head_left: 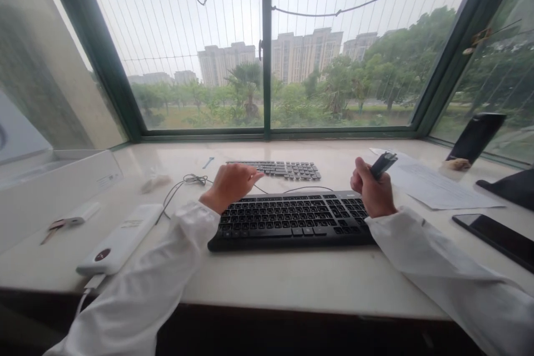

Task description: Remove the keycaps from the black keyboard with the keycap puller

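Observation:
A black keyboard (287,222) lies in front of me, its key sockets bare of caps. Behind it, the loose grey keycaps (287,169) are laid out in rows. My left hand (233,183) hovers over the keyboard's upper left, partly covering the keycap rows. Its fingers are drawn together, and whatever they pinch is hidden. Above the keyboard's right end, my right hand (373,189) is closed round a short dark stick-shaped tool (384,164), whose lighter end points up and right.
Left are a white power bank (120,239) with a cable, a key (54,226), a white box (54,189) and a small blue tool (207,162). Paper (442,186), a flat phone (496,236) and a propped dark device (478,136) are at right. Windows (267,132) stand behind.

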`<state>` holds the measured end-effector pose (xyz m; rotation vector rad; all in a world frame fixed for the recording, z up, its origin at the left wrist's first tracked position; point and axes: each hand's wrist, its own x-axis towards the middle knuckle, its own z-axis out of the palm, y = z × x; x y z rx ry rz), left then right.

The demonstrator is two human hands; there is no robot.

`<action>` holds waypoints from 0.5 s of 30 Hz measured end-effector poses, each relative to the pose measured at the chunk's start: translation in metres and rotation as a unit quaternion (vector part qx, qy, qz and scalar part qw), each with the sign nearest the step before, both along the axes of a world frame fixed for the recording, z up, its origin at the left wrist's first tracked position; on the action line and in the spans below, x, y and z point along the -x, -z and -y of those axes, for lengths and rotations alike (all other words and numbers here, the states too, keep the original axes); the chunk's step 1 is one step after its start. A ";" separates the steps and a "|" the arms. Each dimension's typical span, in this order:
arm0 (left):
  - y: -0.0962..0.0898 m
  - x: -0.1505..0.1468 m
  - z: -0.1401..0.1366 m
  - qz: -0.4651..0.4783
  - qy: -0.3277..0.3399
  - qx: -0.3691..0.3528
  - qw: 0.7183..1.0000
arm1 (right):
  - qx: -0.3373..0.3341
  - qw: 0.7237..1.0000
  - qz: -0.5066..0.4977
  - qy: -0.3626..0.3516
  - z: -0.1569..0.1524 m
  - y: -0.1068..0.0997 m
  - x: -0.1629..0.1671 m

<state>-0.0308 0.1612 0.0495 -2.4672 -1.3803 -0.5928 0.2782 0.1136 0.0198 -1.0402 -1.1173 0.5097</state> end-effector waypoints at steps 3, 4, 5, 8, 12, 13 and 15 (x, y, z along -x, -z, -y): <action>0.008 -0.036 0.033 0.021 0.094 0.028 0.995 | -0.030 0.999 -0.026 0.000 0.000 0.001 0.001; 0.012 -0.047 0.044 0.022 0.125 0.041 0.991 | -0.031 0.999 -0.036 -0.011 0.000 0.001 0.003; 0.016 -0.056 0.055 0.021 0.154 0.051 0.986 | -0.032 0.998 -0.049 -0.023 0.002 0.000 0.004; 0.026 -0.074 0.081 0.006 0.210 0.060 0.976 | -0.019 0.992 -0.100 -0.073 0.008 -0.005 0.010; 0.033 -0.078 0.090 0.006 0.227 0.063 0.972 | 0.026 0.976 -0.157 -0.146 0.020 -0.011 0.024; 0.035 -0.078 0.089 0.008 0.231 0.067 0.971 | 0.038 0.972 -0.163 -0.165 0.023 -0.011 0.029; 0.037 -0.078 0.087 0.011 0.243 0.076 0.967 | 0.061 0.965 -0.164 -0.197 0.030 -0.010 0.040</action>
